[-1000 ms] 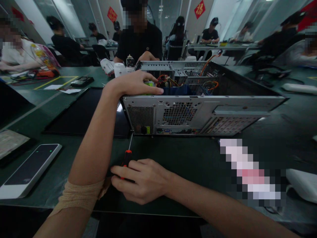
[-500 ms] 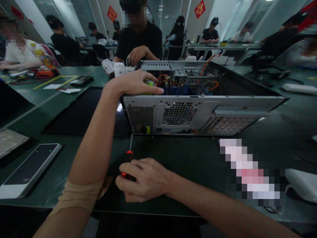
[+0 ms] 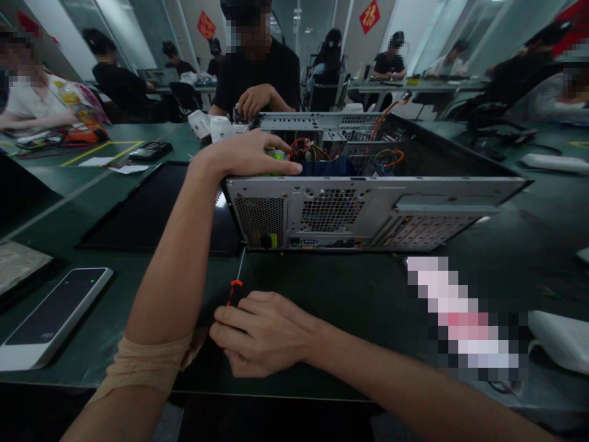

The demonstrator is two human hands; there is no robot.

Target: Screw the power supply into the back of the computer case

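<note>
A grey metal computer case [image 3: 375, 205] lies on its side with its top uncovered, wires and a blue part showing inside. My left hand [image 3: 251, 153] rests over its near left corner, thumb stretched along the upper edge and fingers reaching inward; some fingertips are hidden. Closed around the handle of a red and black screwdriver [image 3: 234, 291] is my right hand [image 3: 264, 334]. The thin shaft points up to the case's lower left corner, where the tip meets or nearly meets the rear panel. A black side panel [image 3: 138, 209] lies flat left of the case.
On the green table [image 3: 322, 288], a white device with a dark screen [image 3: 59, 307] lies at the left. A blurred-out object [image 3: 460, 319] lies at the right, near a white item [image 3: 561, 341]. Across the table a person [image 3: 257, 73] in black works behind the case.
My right hand has shifted slightly left and its grip has turned, showing more of the screwdriver handle. The shaft leans a little more. My left hand stays on the case.
</note>
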